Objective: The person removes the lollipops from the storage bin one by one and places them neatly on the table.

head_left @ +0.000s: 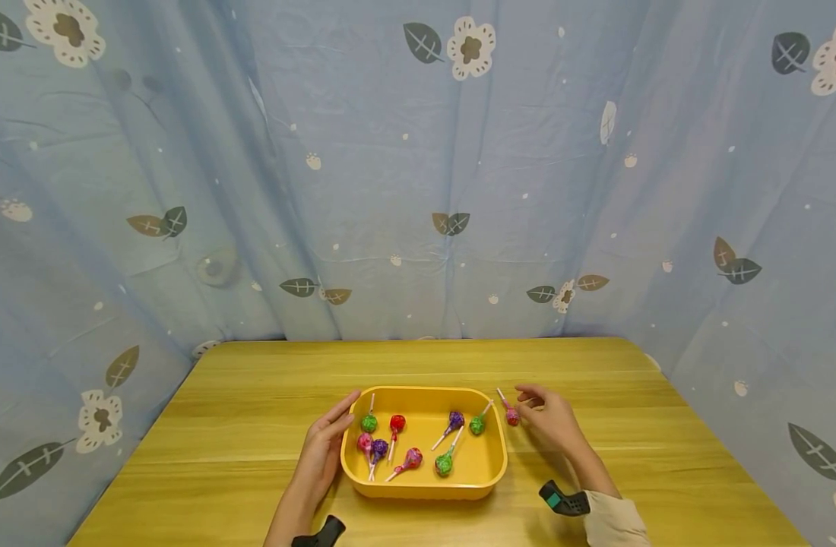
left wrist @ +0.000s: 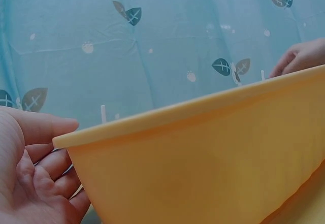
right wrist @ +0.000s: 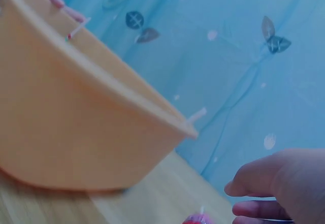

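Note:
A yellow plastic bin (head_left: 425,491) holds several wrapped lollipops, among them a red one (head_left: 397,423), a purple one (head_left: 455,419) and a green one (head_left: 444,463). At its left end my left hand (head_left: 320,447) holds the bin, thumb at the rim and the other fingers bent along the outer wall. Outside the bin, on the right, a pink lollipop (head_left: 511,415) lies on the table with its stick pointing away. Just right of its candy head is my right hand (head_left: 552,418), fingers loosely bent and apart from the candy in the right wrist view (right wrist: 195,219).
The bin stands on a wood-grain table (head_left: 254,403). A green lollipop's stick (head_left: 489,406) pokes over the bin's right rim. Behind the table hangs a blue curtain (head_left: 384,190) with leaves and flowers. Each wrist wears a black strap (head_left: 567,501).

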Motion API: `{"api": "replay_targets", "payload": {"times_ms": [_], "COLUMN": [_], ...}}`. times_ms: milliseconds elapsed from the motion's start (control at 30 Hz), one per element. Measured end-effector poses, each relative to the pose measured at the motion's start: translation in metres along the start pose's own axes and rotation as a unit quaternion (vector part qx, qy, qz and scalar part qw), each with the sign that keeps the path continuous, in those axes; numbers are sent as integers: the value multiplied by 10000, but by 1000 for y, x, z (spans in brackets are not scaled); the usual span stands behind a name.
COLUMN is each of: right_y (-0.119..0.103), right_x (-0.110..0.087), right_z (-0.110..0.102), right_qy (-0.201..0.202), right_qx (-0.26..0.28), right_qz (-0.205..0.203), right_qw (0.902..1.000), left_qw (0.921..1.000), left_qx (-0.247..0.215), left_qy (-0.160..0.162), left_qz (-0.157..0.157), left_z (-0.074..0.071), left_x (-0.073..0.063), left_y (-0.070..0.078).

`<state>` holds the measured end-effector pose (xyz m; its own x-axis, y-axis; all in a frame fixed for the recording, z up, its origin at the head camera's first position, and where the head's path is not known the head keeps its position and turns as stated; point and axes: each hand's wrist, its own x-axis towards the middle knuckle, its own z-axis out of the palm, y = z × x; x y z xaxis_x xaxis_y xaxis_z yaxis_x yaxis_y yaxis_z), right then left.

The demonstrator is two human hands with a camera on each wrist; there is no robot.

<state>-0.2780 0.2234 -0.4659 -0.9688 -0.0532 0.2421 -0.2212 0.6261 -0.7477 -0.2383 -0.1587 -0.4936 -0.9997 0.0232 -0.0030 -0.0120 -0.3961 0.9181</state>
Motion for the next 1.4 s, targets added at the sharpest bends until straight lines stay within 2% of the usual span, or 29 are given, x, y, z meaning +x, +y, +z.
{"api": "replay_targets", "payload": {"times_ms": [300, 633, 900, 1000, 1167, 1400], "right_y": [-32, -76, -120, -118, -97, -96], "right_x": [2, 0, -12, -11, -4, -5], "right_z": [-5, 11, 18, 29, 57, 77], "right_qy": [-3, -632, -1220, -1438, -1782, -2230], "right_qx": [315, 1065, 1229, 1297, 1233, 1292], "right_qz": [-556, -824, -1160, -1302, -1584, -1595], "right_qw": [9980, 9889, 9780, 9724, 9633, 9530], "left_qw": [10000, 10000, 10000, 10000, 10000, 10000], "left_qx": [-41, -25, -81, -64, -60, -78], "left_qy": [74, -1, 3, -12, -29, -34], "left_qz": [7, 33, -19, -33, -34, -26], "left_z": [1, 0, 1, 0, -1, -1], "left_x": [2, 2, 3, 3, 2, 2], "left_y": [0, 0, 0, 0, 0, -1]}}
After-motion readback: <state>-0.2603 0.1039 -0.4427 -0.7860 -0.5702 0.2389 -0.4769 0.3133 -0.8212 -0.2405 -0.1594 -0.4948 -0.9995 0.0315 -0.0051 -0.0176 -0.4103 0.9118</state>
